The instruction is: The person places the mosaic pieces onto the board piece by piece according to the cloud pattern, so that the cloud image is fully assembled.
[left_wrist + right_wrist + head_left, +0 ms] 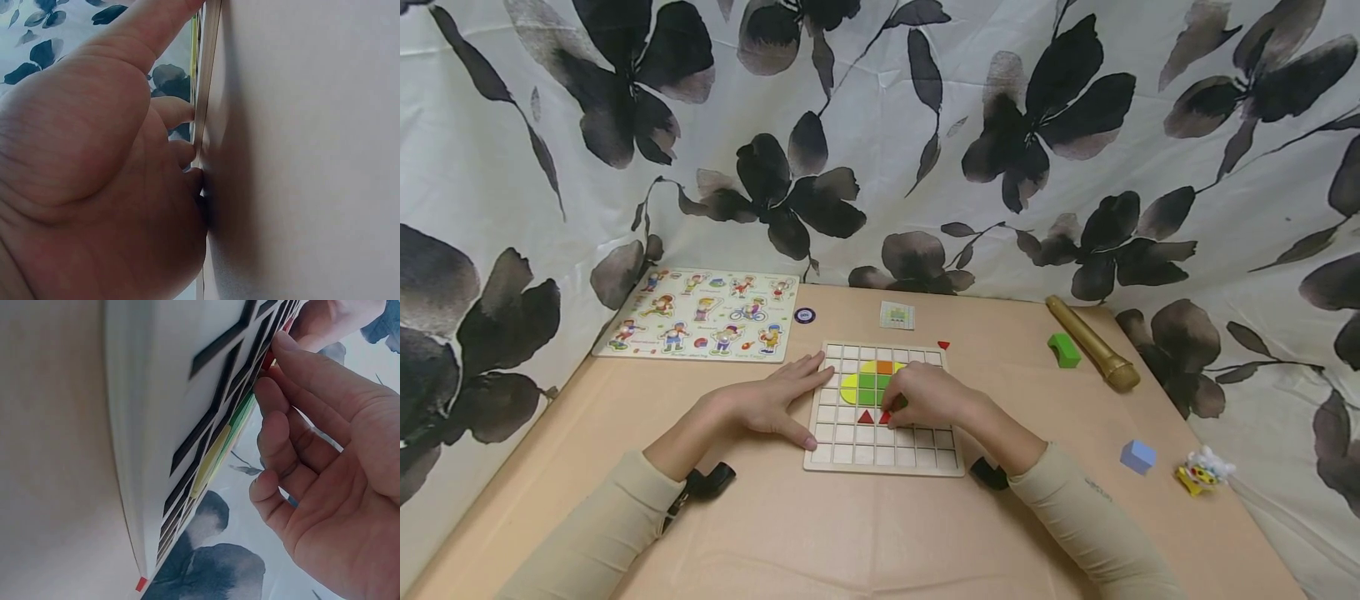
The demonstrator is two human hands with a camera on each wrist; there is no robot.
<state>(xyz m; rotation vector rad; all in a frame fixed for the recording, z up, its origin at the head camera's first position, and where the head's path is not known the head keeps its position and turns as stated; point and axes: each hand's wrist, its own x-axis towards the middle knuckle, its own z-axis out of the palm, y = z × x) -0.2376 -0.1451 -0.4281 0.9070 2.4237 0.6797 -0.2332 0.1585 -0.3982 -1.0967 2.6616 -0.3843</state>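
A white gridded board (842,454) lies on the table before me. My left hand (771,402) rests along its left edge, fingers spread and thumb on the lower left side. With thumb and fingertips, my right hand (928,396) pinches a red triangle (884,417) at the grid, beside another red triangle (866,417). Above them on the board are green squares (868,390), yellow rounded pieces (848,389) and an orange square (884,367). The right hand hides part of this pattern. In the right wrist view, the pinched red piece (268,360) shows at the fingertips.
A small pattern card (897,316) and a loose red triangle (943,344) lie behind the board. A picture board (707,317) and dark round disc (805,316) are back left. Rightward are a green block (1064,351), gold microphone-shaped tube (1090,342), blue block (1138,457) and small toy (1202,472).
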